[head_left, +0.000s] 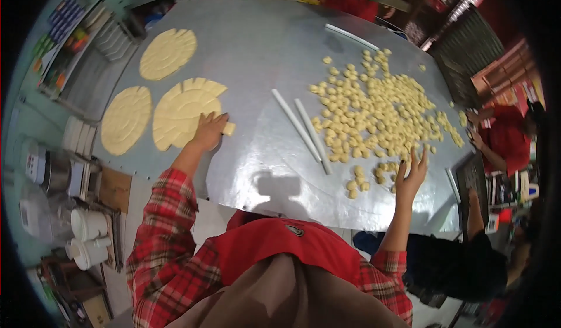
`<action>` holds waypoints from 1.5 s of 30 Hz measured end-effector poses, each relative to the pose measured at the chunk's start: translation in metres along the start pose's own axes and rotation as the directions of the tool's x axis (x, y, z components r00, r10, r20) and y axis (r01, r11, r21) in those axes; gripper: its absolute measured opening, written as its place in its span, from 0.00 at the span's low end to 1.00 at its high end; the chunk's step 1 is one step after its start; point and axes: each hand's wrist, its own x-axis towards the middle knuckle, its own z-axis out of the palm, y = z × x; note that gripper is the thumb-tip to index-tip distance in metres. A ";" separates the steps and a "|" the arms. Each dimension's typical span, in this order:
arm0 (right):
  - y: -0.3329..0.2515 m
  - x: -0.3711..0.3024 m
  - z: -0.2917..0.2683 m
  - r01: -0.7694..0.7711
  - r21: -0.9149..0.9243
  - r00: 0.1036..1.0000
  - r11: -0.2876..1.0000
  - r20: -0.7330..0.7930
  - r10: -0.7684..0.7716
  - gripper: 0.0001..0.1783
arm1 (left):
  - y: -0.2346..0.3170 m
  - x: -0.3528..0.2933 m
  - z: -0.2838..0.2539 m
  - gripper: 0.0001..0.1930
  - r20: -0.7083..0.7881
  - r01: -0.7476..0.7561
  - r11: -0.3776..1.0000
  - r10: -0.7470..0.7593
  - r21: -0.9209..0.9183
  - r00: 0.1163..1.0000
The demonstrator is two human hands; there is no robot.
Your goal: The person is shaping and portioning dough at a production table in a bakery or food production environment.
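Observation:
My left hand rests on the right edge of a large scored dough sheet, its fingers outstretched against the dough. A small piece of dough sticks out just beside that hand. To the right, my right hand hovers at or touches the near edge of a wide heap of small dough balls, fingers apart and nothing visible in them. Near it lie two small clusters of balls, one of them to its left. Two white rods lie side by side on the metal table between my hands.
Two more scored dough sheets lie at left, one near and one far. Another white rod lies at the far side. A co-worker reaches in from the right; another person stands close by. White buckets stand lower left.

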 end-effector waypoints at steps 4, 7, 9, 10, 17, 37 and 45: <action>-0.072 -0.051 0.016 -0.003 0.376 0.966 0.927 0.240 -0.094 0.28 | 0.011 0.011 -0.033 0.24 0.075 -0.074 0.997 0.076 -0.025 0.994; -0.129 -0.072 0.020 -0.085 0.581 0.913 0.809 0.371 -0.170 0.23 | 0.013 0.014 -0.026 0.21 0.048 -0.146 0.988 0.149 -0.052 0.988; -0.152 -0.077 0.019 -0.067 0.659 0.872 0.749 0.404 -0.277 0.22 | 0.032 0.019 -0.025 0.21 0.031 -0.159 0.982 0.163 -0.107 0.986; -0.158 -0.075 0.019 -0.063 0.703 0.841 0.709 0.419 -0.341 0.21 | 0.054 0.015 -0.024 0.21 -0.010 -0.057 0.882 0.059 -0.467 0.998; -0.214 -0.022 -0.004 0.321 0.711 0.800 0.625 0.149 -0.581 0.27 | 0.176 -0.036 -0.052 0.13 0.212 0.161 0.254 0.186 -0.954 0.959; -0.135 -0.128 0.049 0.323 0.660 0.541 0.678 0.459 -0.704 0.29 | 0.163 -0.151 0.031 0.29 -0.120 0.105 0.988 -0.118 -0.112 0.986; -0.207 -0.078 0.116 0.388 0.549 0.662 0.740 0.393 -0.638 0.29 | 0.130 -0.032 0.032 0.25 -0.302 0.202 0.952 -0.268 -0.232 0.915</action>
